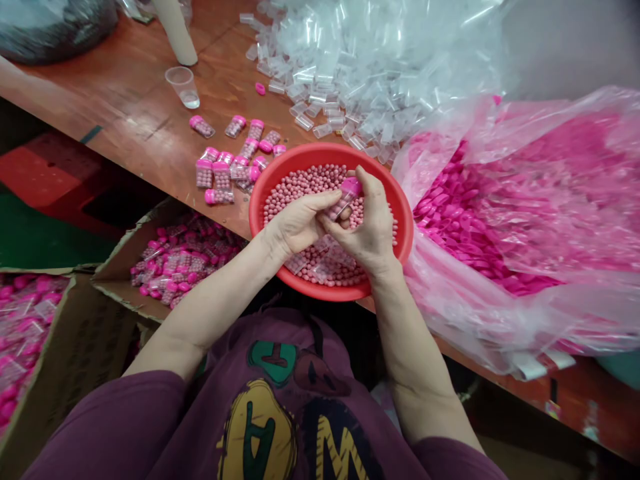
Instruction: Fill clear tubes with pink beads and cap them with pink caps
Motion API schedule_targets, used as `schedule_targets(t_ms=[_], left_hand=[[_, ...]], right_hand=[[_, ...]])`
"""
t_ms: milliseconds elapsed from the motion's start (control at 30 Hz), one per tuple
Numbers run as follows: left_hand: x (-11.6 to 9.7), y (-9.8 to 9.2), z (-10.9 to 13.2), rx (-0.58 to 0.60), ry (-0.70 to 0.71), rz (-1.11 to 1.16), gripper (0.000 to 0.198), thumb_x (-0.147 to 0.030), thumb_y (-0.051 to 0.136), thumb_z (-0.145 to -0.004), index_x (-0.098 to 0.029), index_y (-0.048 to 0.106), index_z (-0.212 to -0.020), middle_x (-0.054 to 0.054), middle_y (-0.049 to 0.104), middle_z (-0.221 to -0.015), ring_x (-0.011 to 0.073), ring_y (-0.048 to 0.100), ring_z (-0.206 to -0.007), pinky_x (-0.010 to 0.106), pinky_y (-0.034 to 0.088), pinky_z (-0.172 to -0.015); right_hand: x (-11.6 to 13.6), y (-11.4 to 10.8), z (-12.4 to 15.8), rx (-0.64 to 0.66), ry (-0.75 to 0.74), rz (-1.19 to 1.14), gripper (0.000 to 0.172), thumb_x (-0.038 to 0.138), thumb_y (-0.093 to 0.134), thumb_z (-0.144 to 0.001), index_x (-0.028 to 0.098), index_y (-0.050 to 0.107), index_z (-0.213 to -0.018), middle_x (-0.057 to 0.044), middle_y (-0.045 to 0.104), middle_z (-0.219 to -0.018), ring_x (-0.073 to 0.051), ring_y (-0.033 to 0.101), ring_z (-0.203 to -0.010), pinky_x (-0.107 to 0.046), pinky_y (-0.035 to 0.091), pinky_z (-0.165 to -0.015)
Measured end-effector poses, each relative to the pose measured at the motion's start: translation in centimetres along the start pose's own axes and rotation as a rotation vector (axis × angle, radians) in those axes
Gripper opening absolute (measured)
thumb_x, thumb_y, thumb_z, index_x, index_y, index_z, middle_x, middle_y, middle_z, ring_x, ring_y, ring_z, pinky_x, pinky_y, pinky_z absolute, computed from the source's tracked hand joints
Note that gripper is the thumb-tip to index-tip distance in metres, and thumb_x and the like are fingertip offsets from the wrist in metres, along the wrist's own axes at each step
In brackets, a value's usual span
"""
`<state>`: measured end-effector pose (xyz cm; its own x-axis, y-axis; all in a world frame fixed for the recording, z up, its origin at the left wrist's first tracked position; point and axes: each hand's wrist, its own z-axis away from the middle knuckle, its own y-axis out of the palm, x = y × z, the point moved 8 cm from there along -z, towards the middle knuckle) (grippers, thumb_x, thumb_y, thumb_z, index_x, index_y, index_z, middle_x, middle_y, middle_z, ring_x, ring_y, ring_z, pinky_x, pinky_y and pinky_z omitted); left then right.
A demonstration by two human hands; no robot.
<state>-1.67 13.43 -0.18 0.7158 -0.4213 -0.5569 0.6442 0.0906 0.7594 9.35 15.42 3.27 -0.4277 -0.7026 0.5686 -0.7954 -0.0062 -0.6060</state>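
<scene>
One brown table (135,87) bears one red bowl (257,208), one plastic bag (565,207) at its three o'clock; left hand (304,221) and right hand (374,223) pinch closed on one pink-capped vial (349,191).

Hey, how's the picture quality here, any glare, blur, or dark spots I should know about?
Head view: glare whitens the heap of clear tubes and puts a sheen on the brown table; the pink plastic bag looks smeared toward the right edge; under the table, shadow hides detail; the left hand, right hand and red bowl look comparatively clear.
</scene>
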Motion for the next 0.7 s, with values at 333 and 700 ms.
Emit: schedule_targets(t_ms=[333,700], left_hand=[[-1.5,0.1,0.6,-0.083,0.259,-0.222,0.012,-0.013,0.075,-0.105,-0.016,0.072,-0.094,-0.001,0.069,-0.086,0.0082,0.063,-0.076,0.020,0.052,-0.077],[-1.5,-0.5,1.0,-0.255,0.368,-0.521,0.023,0.000,0.066,-0.102,-0.019,0.061,-0.089,-0.004,0.063,-0.080,0.0089,0.059,-0.075,0.021,0.045,-0.075]], right_hand=[[0.4,0.2,0.6,-0.038,0.024,0.119,0.086,0.041,0.070,-0.104,0.034,0.029,-0.179,-0.016,0.058,-0.172,-0.036,0.062,-0.155,-0.065,0.053,-0.132],[-1.5,1.5,0.4,-0.005,0.102,0.383,0.041,0.047,0.076,-0.096,0.020,0.064,-0.124,-0.019,0.069,-0.122,-0.044,0.066,-0.124,-0.071,0.055,-0.115]])
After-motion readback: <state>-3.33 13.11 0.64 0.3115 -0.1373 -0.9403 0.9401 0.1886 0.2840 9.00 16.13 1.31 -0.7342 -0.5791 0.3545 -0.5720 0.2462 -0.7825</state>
